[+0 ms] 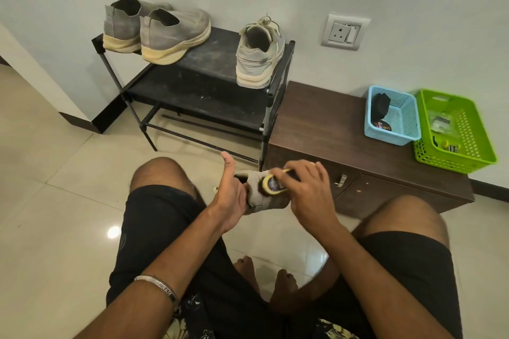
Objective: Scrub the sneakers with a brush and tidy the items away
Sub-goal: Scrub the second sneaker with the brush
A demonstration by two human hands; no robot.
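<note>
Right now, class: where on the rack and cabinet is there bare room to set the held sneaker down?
Rack: bare between grey pair and lone sneaker. Cabinet: bare left of blue basket. Crowded: right end, blue and green basket touching.

Partial lettering "erry" on the dark tin (381, 126) in the blue basket (405, 118).

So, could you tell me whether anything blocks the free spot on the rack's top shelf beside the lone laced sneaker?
Nothing visible does. The sneaker in the left hand has open floor and air up to the shoe rack, whose middle top shelf lies bare between the grey pair and the laced sneaker.
</note>
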